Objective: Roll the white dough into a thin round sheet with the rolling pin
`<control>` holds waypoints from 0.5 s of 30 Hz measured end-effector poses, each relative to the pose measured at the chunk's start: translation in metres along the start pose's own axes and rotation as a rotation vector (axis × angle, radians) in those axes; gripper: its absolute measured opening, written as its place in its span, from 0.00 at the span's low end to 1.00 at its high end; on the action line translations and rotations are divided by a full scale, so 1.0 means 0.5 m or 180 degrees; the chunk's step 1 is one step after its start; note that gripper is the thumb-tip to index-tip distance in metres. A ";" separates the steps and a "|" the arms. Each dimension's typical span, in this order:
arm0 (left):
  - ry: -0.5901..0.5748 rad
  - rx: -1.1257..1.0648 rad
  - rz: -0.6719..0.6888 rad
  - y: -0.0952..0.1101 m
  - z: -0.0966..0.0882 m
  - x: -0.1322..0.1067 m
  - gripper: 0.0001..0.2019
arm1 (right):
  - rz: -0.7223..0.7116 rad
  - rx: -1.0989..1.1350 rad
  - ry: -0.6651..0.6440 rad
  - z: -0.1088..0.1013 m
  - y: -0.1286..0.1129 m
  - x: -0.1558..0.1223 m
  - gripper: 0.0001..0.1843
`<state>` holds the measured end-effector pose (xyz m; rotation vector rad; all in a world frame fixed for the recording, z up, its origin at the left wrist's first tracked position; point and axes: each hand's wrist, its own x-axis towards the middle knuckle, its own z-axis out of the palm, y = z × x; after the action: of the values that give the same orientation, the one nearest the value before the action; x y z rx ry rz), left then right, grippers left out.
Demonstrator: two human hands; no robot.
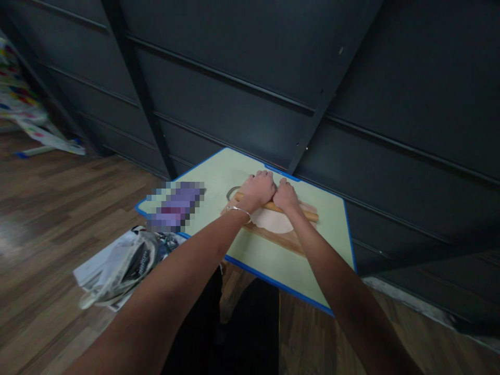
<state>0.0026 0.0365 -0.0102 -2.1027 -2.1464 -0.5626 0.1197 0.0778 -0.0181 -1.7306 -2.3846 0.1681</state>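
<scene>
Side by side, my left hand (259, 187) and my right hand (286, 195) are closed over the middle of a wooden rolling pin (308, 214). Their fingers curl down on its far side, where the tips are hidden. The pin lies across a flat sheet of pale dough (273, 221), whose near part shows between my forearms. Under the dough is a wooden board (273, 238), partly covered by my arms. A thin bracelet circles my left wrist.
The pale green folding table (213, 177) has a blue rim. A dark loop (232, 193) shows at the board's left end. A blurred-out purple object (177, 205) lies at the table's left. Bags and a box (117, 268) sit below. A dark panelled wall (234, 78) stands behind.
</scene>
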 end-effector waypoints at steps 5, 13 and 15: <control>-0.0096 -0.0004 0.0126 0.008 -0.016 0.003 0.16 | -0.0032 0.0012 -0.0011 0.011 0.006 0.019 0.25; -0.0221 0.0001 0.0154 0.005 -0.016 0.025 0.17 | -0.0192 0.0053 0.0015 0.027 0.017 0.053 0.23; -0.0260 0.0031 0.0173 0.006 -0.019 0.032 0.18 | -0.0267 0.0067 0.0030 0.031 0.018 0.066 0.22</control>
<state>0.0029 0.0488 0.0044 -2.2084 -2.1215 -0.4680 0.1146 0.1123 -0.0320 -1.6155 -2.4344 0.1717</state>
